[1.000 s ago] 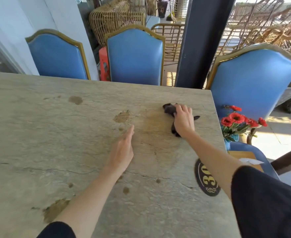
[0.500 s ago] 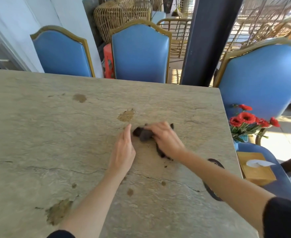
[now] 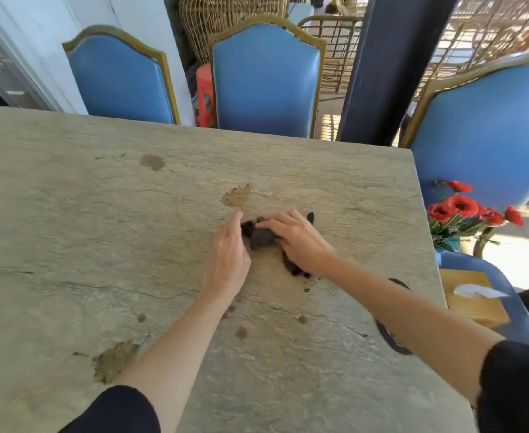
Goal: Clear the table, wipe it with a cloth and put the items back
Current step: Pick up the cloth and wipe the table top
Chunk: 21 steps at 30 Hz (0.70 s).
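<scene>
A small dark cloth (image 3: 261, 236) lies bunched on the beige stone table (image 3: 101, 229), right of centre. My right hand (image 3: 299, 242) lies over the cloth with its fingers spread on top, pressing it to the tabletop. My left hand (image 3: 229, 256) rests flat on the table just left of the cloth, and its straight fingertips touch the cloth's edge. Red flowers in a blue vase (image 3: 463, 218) and a wooden tissue box (image 3: 472, 296) stand off the table on a blue chair seat at the right.
Three blue padded chairs (image 3: 266, 76) stand round the table's far and right sides. A dark pillar (image 3: 388, 67) rises behind the far right corner. A round black numbered sticker (image 3: 393, 340) sits near the right edge. Brown patches mark the tabletop.
My right hand has dragged the cloth from the far right of the table back toward the centre, up against my left hand. The left hand has barely moved.
</scene>
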Each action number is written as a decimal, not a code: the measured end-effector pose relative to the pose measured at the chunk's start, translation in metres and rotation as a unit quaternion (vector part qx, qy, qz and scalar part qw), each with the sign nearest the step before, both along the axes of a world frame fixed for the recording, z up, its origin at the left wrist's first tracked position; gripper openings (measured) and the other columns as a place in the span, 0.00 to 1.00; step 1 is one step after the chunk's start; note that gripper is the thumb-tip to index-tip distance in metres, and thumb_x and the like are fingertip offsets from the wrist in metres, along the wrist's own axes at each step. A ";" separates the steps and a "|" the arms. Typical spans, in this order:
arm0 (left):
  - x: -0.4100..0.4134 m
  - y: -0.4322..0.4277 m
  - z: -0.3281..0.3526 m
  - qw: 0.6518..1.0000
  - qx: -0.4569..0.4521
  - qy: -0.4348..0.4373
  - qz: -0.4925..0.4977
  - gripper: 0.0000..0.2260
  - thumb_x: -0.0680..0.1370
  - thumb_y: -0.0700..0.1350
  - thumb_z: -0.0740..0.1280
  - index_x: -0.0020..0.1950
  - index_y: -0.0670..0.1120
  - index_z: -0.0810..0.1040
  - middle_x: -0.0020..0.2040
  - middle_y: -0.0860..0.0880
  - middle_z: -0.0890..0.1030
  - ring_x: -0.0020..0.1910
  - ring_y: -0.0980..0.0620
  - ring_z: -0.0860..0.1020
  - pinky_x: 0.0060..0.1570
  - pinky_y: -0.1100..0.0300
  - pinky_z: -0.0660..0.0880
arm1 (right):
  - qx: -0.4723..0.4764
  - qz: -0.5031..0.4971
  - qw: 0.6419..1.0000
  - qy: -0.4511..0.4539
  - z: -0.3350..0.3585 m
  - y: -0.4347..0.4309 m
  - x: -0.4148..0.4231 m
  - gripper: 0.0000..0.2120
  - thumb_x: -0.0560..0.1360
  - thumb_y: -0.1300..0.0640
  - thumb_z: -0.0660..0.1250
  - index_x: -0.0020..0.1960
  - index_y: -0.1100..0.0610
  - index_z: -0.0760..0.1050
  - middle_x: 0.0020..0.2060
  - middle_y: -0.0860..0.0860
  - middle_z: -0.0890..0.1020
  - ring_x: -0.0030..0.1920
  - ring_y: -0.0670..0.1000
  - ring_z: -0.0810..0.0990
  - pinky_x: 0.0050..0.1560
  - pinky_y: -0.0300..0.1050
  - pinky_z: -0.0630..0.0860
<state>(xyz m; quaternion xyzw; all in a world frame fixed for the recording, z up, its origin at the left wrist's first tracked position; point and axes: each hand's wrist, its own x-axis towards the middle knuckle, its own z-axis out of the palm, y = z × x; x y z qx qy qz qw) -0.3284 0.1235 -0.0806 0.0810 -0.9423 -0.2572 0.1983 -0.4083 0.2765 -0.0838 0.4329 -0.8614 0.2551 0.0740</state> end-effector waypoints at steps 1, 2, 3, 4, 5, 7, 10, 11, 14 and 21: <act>0.001 0.000 0.000 1.000 -0.007 -0.001 -0.009 0.20 0.77 0.32 0.56 0.70 0.39 0.65 0.57 0.38 0.78 0.57 0.42 0.76 0.53 0.51 0.76 | -0.004 0.000 1.000 -0.004 0.006 0.011 -0.007 0.18 0.77 0.68 0.61 0.64 0.56 0.76 0.60 0.52 0.79 0.57 0.53 0.73 0.61 0.44 0.66; 0.002 0.000 0.000 1.000 -0.013 -0.004 -0.024 0.19 0.77 0.32 0.57 0.69 0.39 0.67 0.56 0.39 0.78 0.56 0.43 0.76 0.53 0.52 0.76 | -0.010 -0.023 1.000 -0.003 0.010 0.025 -0.021 0.16 0.77 0.67 0.60 0.62 0.56 0.78 0.58 0.51 0.80 0.57 0.51 0.75 0.63 0.42 0.66; 0.002 0.001 -0.001 0.999 -0.020 -0.007 -0.041 0.19 0.78 0.32 0.57 0.68 0.39 0.68 0.57 0.40 0.79 0.57 0.43 0.76 0.54 0.53 0.76 | -0.027 -0.064 0.998 0.001 0.013 0.042 -0.040 0.16 0.77 0.67 0.60 0.60 0.55 0.79 0.56 0.50 0.81 0.57 0.50 0.76 0.65 0.43 0.66; 0.002 0.001 -0.002 0.998 -0.026 -0.011 -0.058 0.18 0.78 0.32 0.57 0.67 0.39 0.71 0.58 0.40 0.79 0.59 0.44 0.76 0.57 0.54 0.75 | -0.033 -0.120 0.992 0.006 0.014 0.062 -0.061 0.16 0.77 0.66 0.60 0.60 0.53 0.79 0.56 0.50 0.81 0.58 0.51 0.77 0.67 0.45 0.66; 0.000 0.001 -0.003 0.997 -0.032 -0.014 -0.073 0.17 0.78 0.32 0.57 0.66 0.39 0.73 0.59 0.41 0.79 0.61 0.44 0.76 0.60 0.55 0.73 | -0.023 -0.182 0.983 0.001 0.013 0.084 -0.078 0.18 0.78 0.66 0.60 0.61 0.51 0.78 0.58 0.50 0.80 0.60 0.54 0.76 0.67 0.48 0.66; -0.003 0.000 -0.005 0.995 -0.048 -0.012 -0.087 0.18 0.76 0.31 0.58 0.64 0.39 0.76 0.60 0.42 0.79 0.64 0.45 0.74 0.66 0.57 0.67 | 0.030 -0.278 0.958 -0.057 0.009 0.110 -0.093 0.19 0.79 0.64 0.58 0.67 0.51 0.72 0.65 0.53 0.75 0.64 0.58 0.69 0.66 0.53 0.64; -0.004 -0.002 -0.007 0.994 -0.068 -0.015 -0.089 0.19 0.75 0.30 0.59 0.63 0.41 0.77 0.61 0.43 0.79 0.66 0.47 0.73 0.69 0.58 0.65 | 0.068 -0.299 0.948 -0.081 0.011 0.093 -0.066 0.22 0.79 0.63 0.58 0.72 0.51 0.66 0.70 0.52 0.70 0.68 0.56 0.66 0.69 0.55 0.63; -0.004 -0.003 -0.008 0.994 -0.067 -0.018 -0.088 0.19 0.74 0.30 0.59 0.63 0.41 0.77 0.61 0.43 0.79 0.65 0.47 0.73 0.69 0.58 0.65 | 0.067 -0.289 0.952 -0.070 0.011 0.080 -0.048 0.23 0.79 0.63 0.57 0.73 0.50 0.65 0.71 0.52 0.69 0.69 0.56 0.66 0.69 0.55 0.64; 0.000 0.000 0.001 0.996 -0.045 -0.030 -0.075 0.20 0.75 0.30 0.58 0.64 0.41 0.76 0.62 0.43 0.78 0.66 0.48 0.73 0.68 0.59 0.65 | 0.071 -0.231 0.969 -0.046 0.003 0.041 0.024 0.28 0.77 0.68 0.58 0.74 0.50 0.62 0.72 0.50 0.66 0.68 0.55 0.65 0.68 0.54 0.64; 0.033 -0.030 0.007 0.992 -0.037 -0.091 -0.085 0.22 0.78 0.32 0.56 0.72 0.44 0.67 0.70 0.45 0.71 0.69 0.49 0.68 0.68 0.58 0.66 | -0.124 -0.242 0.954 -0.124 0.013 0.035 0.050 0.20 0.78 0.70 0.56 0.64 0.55 0.76 0.61 0.49 0.77 0.60 0.52 0.70 0.59 0.41 0.63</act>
